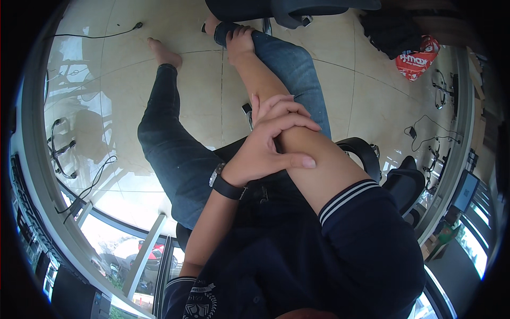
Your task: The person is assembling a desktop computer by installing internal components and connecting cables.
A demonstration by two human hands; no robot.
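Note:
My left hand [271, 138] is closed around my bare right arm [329, 165] near the elbow. Its thumb presses on the near side and the fingers lie across the top. A watch with a dark strap [228, 186] circles my left wrist. Farther off, my right hand [241, 45] curls over my right lower leg [265, 45], close to the ankle. That leg, in blue jeans, is bent across in front of me. My left leg [164, 133] stretches forward on the left, its foot [164, 55] bare on the floor.
Pale glossy tiles [204, 95] cover the floor. A dark chair [292, 10] stands at the far edge. Cables [106, 36] lie on the left, and a charger [411, 131] on the right. A red bag [417, 61] and black cloth [390, 32] sit far right.

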